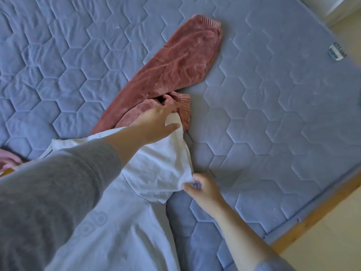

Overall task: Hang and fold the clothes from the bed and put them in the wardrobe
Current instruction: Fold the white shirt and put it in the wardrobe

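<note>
White shirt (156, 169) partly hidden by sleeve (48, 192).

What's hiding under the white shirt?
The red trousers run under the shirt sleeve, on the blue bed. Their covered end cannot be seen.

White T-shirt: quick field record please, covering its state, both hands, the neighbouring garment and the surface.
garment: white T-shirt, lying unfolded, sleeve stretched out
left: left hand grips the sleeve's far corner
right: right hand pinches the sleeve's near corner
neighbour: pink fleece trousers, unfolded, partly under the sleeve
surface: blue quilted bed cover
fold: not yet done
</note>
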A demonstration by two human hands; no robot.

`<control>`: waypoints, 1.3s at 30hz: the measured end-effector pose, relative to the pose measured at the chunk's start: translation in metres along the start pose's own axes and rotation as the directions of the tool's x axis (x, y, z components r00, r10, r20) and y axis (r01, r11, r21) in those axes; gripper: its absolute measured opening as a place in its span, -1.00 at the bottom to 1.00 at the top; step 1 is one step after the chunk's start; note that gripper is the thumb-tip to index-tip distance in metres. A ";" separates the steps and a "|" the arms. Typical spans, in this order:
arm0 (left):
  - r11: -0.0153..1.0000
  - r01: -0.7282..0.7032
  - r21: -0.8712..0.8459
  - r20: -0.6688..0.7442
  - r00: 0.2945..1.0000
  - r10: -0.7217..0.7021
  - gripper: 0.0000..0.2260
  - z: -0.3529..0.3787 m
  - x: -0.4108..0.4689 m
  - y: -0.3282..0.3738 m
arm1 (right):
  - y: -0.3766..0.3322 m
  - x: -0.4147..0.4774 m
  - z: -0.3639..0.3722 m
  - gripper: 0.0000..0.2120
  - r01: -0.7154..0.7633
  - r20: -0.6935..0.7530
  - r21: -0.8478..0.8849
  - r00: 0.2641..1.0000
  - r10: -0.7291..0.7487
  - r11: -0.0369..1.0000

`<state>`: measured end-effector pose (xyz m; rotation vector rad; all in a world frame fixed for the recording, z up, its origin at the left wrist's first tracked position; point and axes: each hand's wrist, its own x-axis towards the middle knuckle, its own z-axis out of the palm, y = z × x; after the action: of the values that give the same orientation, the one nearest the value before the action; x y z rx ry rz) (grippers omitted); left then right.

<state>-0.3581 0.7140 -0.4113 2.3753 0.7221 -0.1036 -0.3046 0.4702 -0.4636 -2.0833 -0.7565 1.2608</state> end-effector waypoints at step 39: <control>0.842 0.204 -0.500 -0.292 0.875 -0.386 -0.83 -0.071 -0.175 -0.028 | -0.075 -0.104 0.070 -0.49 0.256 -0.296 -0.302 0.890 -0.345 0.918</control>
<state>-0.5285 0.6923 -0.3275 1.8245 1.1654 0.3763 -0.4211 0.4591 -0.3764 -2.1959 -1.0733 0.6294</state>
